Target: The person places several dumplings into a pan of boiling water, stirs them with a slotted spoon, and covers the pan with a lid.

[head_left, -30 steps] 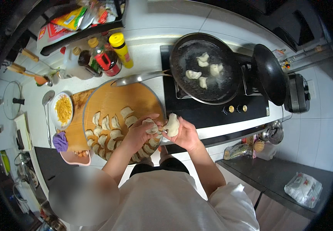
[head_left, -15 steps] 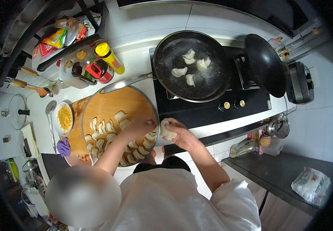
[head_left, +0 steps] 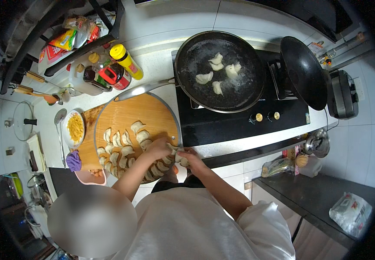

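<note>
Several pale, uncooked dumplings (head_left: pixel 127 151) lie in rows on a round wooden board (head_left: pixel 131 106) with a grey rim. At the board's right edge, my left hand (head_left: pixel 158 150) has its fingers closed on a dumpling (head_left: pixel 172 148); its fingertips are partly hidden. Just beside it, past the rim, my right hand (head_left: pixel 192 157) is closed around dumplings (head_left: pixel 181 159), partly covered by the fingers. On the stove, a wide black frying pan (head_left: pixel 244 93) holds several dumplings (head_left: pixel 218 66) in bubbling liquid, spaced apart.
The pan's handle (head_left: pixel 146 88) reaches over the board's far edge. An empty black wok (head_left: pixel 302 71) stands tilted at right on the black stove (head_left: pixel 222 130). Bottles (head_left: pixel 117 78), a plate of yellow shreds (head_left: pixel 75 128), a ladle (head_left: pixel 59 117) and a purple cloth (head_left: pixel 73 160) are at left.
My right hand has moved down and slightly left with the dumplings, toward the board's rim. My left hand has shifted a little downward to the dumplings at the right edge. The view has shifted slightly.
</note>
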A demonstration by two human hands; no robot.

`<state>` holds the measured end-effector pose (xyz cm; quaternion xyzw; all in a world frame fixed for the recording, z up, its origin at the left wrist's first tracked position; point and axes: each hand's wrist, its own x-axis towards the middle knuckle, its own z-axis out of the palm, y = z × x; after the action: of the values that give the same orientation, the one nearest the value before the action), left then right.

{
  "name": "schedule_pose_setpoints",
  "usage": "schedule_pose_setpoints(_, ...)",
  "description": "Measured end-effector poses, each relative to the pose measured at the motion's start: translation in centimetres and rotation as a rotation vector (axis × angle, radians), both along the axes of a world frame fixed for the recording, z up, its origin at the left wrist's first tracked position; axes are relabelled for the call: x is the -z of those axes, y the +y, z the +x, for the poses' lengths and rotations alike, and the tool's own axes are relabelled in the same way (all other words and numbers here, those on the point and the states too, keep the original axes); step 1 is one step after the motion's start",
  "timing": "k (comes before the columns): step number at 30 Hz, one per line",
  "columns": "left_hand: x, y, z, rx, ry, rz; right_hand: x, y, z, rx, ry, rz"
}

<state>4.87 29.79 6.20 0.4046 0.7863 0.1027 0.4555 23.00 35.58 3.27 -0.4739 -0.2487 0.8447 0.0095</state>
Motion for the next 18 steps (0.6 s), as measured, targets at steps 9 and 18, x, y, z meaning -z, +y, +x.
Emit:
schedule_pose_setpoints(9,-1.9,-0.4,2.0,-0.289,-0.404,0.352,-3.3,1.3,0.7,0.175,0.133,-0.022)
schedule_pose_setpoints(18,-13.1,5.5,2.4,-0.743,-0.862,0.351,-18.1,9.2,3.3,0.020,0.263,0.623)
